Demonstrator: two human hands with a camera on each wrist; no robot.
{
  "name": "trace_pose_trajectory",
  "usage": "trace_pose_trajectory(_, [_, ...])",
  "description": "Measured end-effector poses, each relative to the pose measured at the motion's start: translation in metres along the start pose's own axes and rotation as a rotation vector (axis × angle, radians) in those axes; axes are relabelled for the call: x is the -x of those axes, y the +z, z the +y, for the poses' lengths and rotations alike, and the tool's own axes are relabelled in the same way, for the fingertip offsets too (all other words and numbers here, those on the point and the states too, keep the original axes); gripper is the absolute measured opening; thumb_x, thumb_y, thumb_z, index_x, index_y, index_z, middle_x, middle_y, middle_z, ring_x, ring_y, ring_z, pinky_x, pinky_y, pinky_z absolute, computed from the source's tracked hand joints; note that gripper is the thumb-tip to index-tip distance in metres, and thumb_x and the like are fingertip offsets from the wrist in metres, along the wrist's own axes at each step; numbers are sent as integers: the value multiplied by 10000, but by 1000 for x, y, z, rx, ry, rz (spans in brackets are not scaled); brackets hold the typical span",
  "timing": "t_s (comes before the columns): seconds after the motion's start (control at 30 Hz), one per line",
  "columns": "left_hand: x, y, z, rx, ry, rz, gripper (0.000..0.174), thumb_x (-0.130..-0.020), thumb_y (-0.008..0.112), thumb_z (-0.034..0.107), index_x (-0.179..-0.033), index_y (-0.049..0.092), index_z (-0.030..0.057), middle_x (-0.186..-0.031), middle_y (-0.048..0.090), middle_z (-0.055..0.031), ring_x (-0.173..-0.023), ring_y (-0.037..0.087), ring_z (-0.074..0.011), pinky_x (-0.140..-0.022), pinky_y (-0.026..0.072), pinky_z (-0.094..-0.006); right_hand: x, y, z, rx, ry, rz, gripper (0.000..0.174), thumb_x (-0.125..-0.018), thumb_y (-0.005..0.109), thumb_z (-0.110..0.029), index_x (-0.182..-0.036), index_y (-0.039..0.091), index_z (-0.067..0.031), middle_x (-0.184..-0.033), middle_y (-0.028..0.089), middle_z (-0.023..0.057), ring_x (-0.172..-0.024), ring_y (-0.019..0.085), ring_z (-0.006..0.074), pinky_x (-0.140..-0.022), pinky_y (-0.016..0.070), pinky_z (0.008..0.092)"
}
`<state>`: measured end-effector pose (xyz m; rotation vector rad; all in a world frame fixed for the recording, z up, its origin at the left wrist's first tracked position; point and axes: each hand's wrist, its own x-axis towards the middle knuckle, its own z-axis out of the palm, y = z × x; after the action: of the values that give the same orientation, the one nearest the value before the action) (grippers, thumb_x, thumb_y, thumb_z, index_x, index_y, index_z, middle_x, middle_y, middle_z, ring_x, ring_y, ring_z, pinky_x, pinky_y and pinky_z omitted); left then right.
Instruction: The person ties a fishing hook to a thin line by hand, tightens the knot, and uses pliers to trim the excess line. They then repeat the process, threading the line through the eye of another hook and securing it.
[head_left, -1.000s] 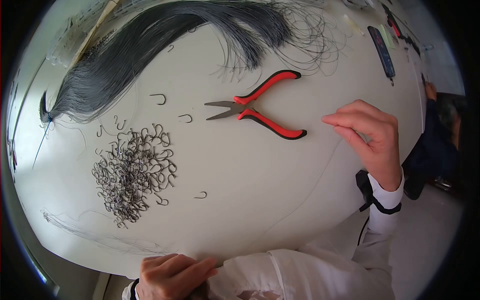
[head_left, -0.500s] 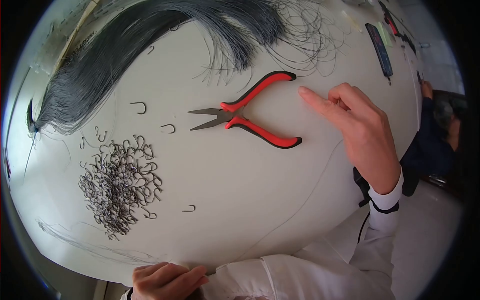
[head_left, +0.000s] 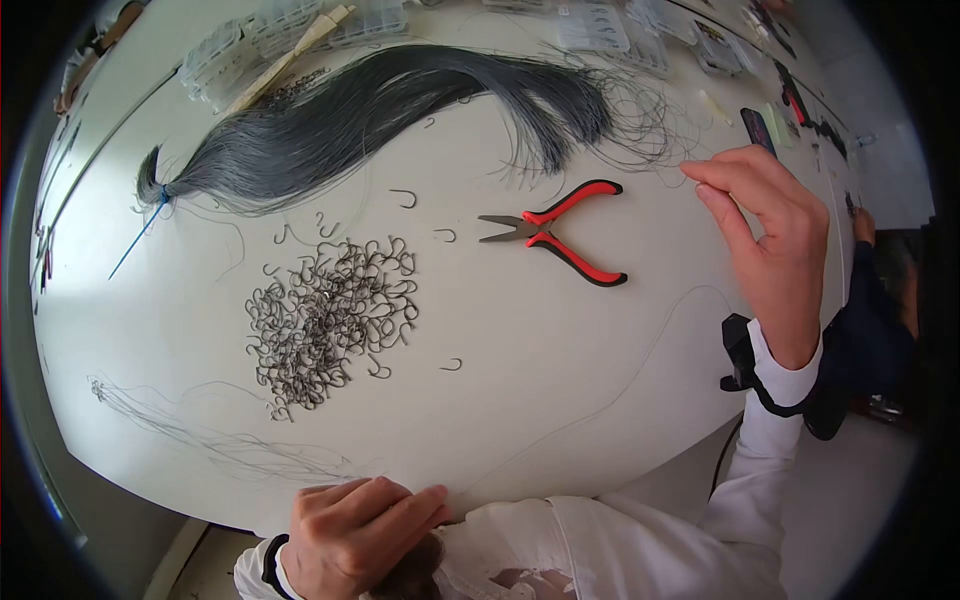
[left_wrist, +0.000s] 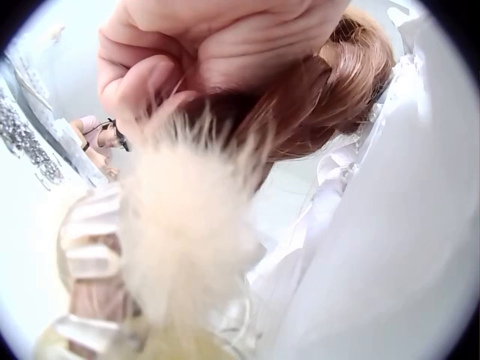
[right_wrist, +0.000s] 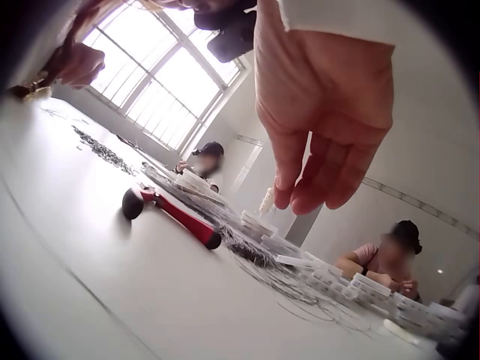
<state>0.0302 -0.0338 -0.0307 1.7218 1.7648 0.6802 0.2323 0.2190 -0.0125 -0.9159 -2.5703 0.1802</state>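
Near the front edge of the table, my left hand (head_left: pixel 355 535) has curled fingers, with the thumb against the forefinger. A thin fishing line (head_left: pixel 600 408) leads from those fingertips, which pinch it, and curves right across the table. My right hand (head_left: pixel 775 235) is raised at the right with forefinger and thumb extended close together; nothing shows between them. Left of it lie red-and-black pliers (head_left: pixel 545 230), jaws spread. A heap of dark fish hooks (head_left: pixel 325 325) sits left of the pliers, with a single hook (head_left: pixel 452 364) apart. In the left wrist view, reddish-brown hair (left_wrist: pixel 300 112) hangs against the left hand.
A thick bundle of dark grey line (head_left: pixel 300 150), tied at its left end, lies across the back. Clear plastic boxes (head_left: pixel 600 30) stand behind it. Fine tangled lines (head_left: pixel 230 445) lie front left. Other people (right_wrist: pixel 382 259) sit across the table.
The head view has tilted up, showing more of the table's back. My right forefinger, stretched toward the pliers half a second ago, is now back near the thumb. The left hand still holds the line.
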Motion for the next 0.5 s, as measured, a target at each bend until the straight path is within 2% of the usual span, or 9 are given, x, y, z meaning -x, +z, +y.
trace_pose_trajectory(0.03, [2, 0, -1, -18, -26, 8, 199, -657, 768, 86, -848, 713, 80, -595, 577, -3, -495, 582, -124, -426, 452, -240, -2, -3, -18, -40, -23, 54, 159, -752, 607, 86, -878, 666, 11, -786, 599, 96, -666, 580, 188, -610, 452, 249])
trace_pose_trajectory(0.1, [5, -4, -4, -13, 148, 46, 187, -763, 710, 141, -923, 655, 62, -610, 479, 7, -482, 534, -114, -393, 426, -254, -1, -7, -51, -181, -73, 40, 151, -735, 628, 85, -861, 666, 10, -770, 601, 95, -666, 582, 175, -610, 451, 244])
trace_pose_trajectory(0.13, [4, -9, 1, -64, 132, 34, 189, -682, 764, 106, -853, 699, 61, -622, 561, 3, -501, 570, -110, -418, 443, -236, -1, -7, -63, -284, -104, 15, 146, -719, 649, 83, -844, 666, 10, -755, 602, 94, -666, 584, 162, -610, 450, 239])
trace_pose_trajectory(0.3, [10, -8, 4, -96, 160, 84, 165, -712, 757, 116, -857, 696, 66, -619, 552, -5, -492, 565, -121, -415, 441, -244, -19, 12, -72, -231, -158, 103, 108, -692, 679, 69, -772, 628, 17, -697, 585, 59, -625, 561, 128, -598, 437, 235])
trace_pose_trajectory(0.37, [12, -8, 4, -97, 138, 107, 162, -709, 759, 108, -854, 697, 66, -621, 555, -9, -489, 565, -128, -419, 443, -250, -27, 14, -69, -277, -45, 126, 164, -656, 691, 75, -676, 552, -9, -647, 573, 38, -556, 553, 125, -520, 441, 247])
trace_pose_trajectory(0.43, [12, -7, 1, -94, 132, 145, 165, -706, 761, 102, -853, 697, 65, -623, 555, -11, -491, 567, -132, -420, 442, -254, -25, 13, -73, -292, -56, 95, 175, -678, 681, 71, -712, 528, -8, -648, 561, 35, -560, 549, 123, -533, 449, 249])
trace_pose_trajectory(0.5, [11, -10, 0, -91, 120, 174, 168, -702, 764, 96, -853, 698, 65, -626, 556, -13, -492, 568, -135, -422, 442, -258, -19, 17, -82, -500, 13, 19, 172, -718, 653, 59, -808, 518, 5, -729, 551, 27, -652, 538, 104, -657, 462, 227])
